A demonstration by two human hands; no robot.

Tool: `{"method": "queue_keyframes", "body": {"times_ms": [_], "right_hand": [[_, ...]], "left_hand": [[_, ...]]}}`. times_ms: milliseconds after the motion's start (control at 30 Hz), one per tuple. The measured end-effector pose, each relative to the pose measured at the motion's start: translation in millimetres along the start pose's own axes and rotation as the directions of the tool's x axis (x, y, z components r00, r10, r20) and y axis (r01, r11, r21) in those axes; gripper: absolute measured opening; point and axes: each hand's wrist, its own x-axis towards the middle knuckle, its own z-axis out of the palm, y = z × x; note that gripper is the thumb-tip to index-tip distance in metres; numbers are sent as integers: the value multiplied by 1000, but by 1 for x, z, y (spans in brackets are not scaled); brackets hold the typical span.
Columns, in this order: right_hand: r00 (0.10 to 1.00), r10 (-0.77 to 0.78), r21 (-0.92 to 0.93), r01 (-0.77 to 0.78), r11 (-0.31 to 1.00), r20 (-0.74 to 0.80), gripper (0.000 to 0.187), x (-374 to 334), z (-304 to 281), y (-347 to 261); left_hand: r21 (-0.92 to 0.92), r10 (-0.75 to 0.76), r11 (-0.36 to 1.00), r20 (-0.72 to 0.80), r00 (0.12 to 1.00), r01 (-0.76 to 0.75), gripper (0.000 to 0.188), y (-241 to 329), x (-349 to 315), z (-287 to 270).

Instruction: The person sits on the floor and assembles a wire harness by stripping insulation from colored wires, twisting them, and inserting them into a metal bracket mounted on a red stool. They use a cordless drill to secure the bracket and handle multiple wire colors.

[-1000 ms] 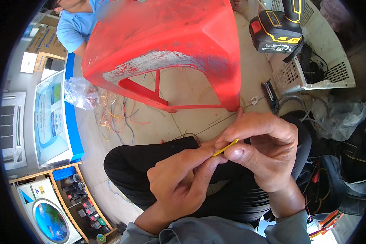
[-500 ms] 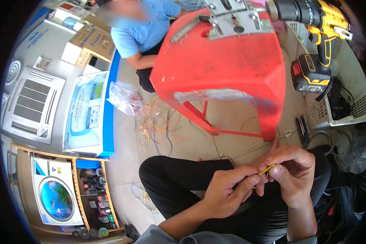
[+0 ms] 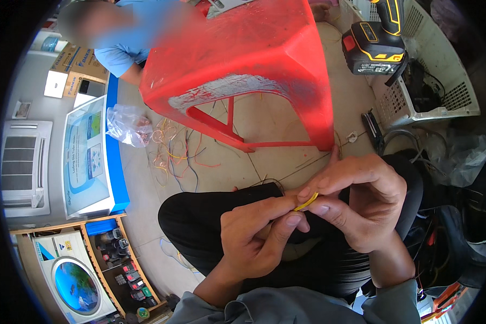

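Note:
A short piece of yellow wire (image 3: 306,202) runs between my two hands, above my lap. My left hand (image 3: 256,232) pinches its lower left end between thumb and forefinger. The upper right end is in a pinch of my right hand (image 3: 364,202), whose thumb lies close under the wire. Only the stretch between the fingertips shows; the ends are hidden in my fingers. Beyond my knees stands a red plastic stool (image 3: 237,48) with worn, scraped patches on its near edge.
Loose coloured wires (image 3: 173,154) lie on the floor beside a clear plastic bag (image 3: 128,127). A yellow-black cordless drill (image 3: 373,48) is at the upper right, near a white plastic crate (image 3: 416,102). Another person in a blue shirt (image 3: 121,59) sits behind the stool. Shelves (image 3: 105,259) stand at left.
The view has shifted, so the stool and drill sit higher and farther left. Both hands still pinch the yellow wire, now nearer the middle of the picture.

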Motion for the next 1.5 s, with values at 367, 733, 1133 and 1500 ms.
{"method": "queue_keyframes", "body": {"times_ms": [367,733,1133,1500], "right_hand": [[973,-228,11,228,974,30,23,4,1,5],[966,-256,-49,258,965,45,23,4,2,4],[977,-204,-103,209,972,65,20,1,1,5],[944,-313,-186,328,926,108,18,1,-6,7]], "left_hand": [[160,129,979,18,991,-130,20,2,1,-4],[231,154,961,20,988,-155,14,9,5,-9],[247,142,959,13,990,-141,14,9,4,-13],[221,206,954,12,978,-204,21,2,5,-10]]}}
